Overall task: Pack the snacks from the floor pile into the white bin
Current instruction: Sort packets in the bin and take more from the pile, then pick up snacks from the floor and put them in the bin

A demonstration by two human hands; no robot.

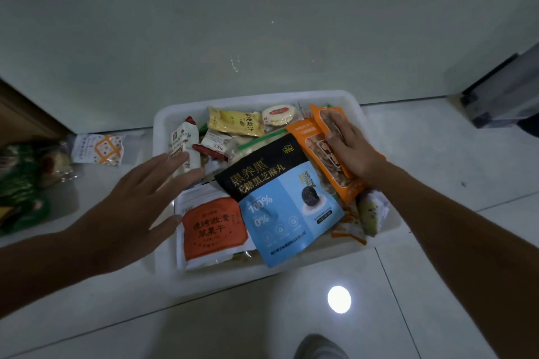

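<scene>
The white bin (256, 95) stands on the floor, heaped with snacks (236, 122): a black-and-blue pouch (280, 198) in its middle, an orange bag (313, 143) at its right side. The right hand (354, 151) lies flat on that bag; the left hand (128, 210) hovers open over the bin's left edge. The floor pile (20, 183) lies left of the bin.

Glossy tiled floor (437, 285), plastic bin (354, 100)

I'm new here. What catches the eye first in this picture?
A white bin on the floor, heaped with snack packets, the big black-and-blue pouch lying on top in the middle. The right hand lies flat on an orange packet at the bin's right side, and the left hand hovers open over its left edge. A smaller floor pile lies at left.
</scene>
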